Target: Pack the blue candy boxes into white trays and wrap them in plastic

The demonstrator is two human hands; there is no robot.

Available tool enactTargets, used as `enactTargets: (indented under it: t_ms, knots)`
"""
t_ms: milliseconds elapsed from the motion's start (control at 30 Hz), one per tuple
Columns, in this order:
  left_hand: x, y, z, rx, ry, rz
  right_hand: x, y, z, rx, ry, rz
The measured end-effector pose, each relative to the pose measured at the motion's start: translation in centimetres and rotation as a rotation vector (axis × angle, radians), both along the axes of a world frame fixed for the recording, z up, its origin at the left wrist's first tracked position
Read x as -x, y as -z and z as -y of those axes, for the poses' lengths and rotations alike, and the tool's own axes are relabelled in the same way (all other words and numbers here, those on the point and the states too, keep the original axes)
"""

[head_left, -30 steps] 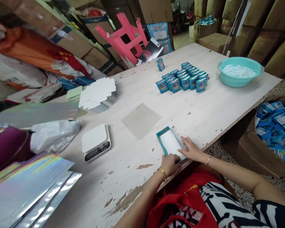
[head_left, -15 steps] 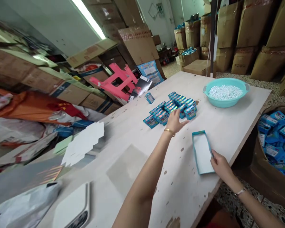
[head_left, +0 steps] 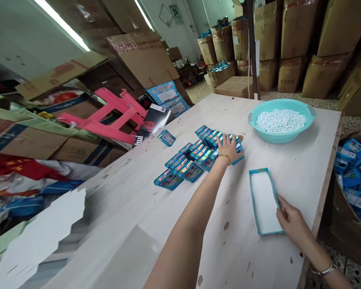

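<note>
Several small blue printed boxes [head_left: 190, 170] stand in slanted rows on the table. My left hand [head_left: 228, 147] reaches over the right end of these rows, its fingers spread across the box tops. Its palm hides part of the boxes beneath. My right hand [head_left: 294, 218] grips the right wall of a shallow open tray [head_left: 266, 202] with blue edges and a white inside. The tray lies on the table near the right edge, with nothing in it. One single blue box [head_left: 166, 138] lies apart, to the left of the rows.
A turquoise basin [head_left: 281, 136] of small white pieces stands at the far right of the white table [head_left: 156, 216]. Stacked white sheets [head_left: 45, 233] lie at left. A carton [head_left: 339, 212] of blue packs stands beside the right edge. A pink stool [head_left: 108, 114] leans beyond the table.
My left hand has moved right over the boxes at the right end, fingers now spread on them. My right hand still holds the tray. The camera view has shifted right.
</note>
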State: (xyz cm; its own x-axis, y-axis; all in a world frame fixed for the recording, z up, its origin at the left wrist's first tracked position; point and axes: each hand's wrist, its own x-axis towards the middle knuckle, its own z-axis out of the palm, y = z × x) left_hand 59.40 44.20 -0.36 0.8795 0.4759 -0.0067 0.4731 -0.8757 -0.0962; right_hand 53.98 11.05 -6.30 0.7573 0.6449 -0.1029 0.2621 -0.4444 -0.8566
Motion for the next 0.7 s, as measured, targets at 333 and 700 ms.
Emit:
enactTargets:
  t_ms: [333, 700]
  knots:
    - [-1.4, -1.7, -0.3, 0.125, 0.033, -0.005, -0.6, 0.6, -1.0, 0.083, -0.041, 0.083]
    - [9.0, -6.3, 3.3, 0.429, 0.169, 0.435, -0.5, -1.2, -3.5, 0.222, -0.122, 0.129]
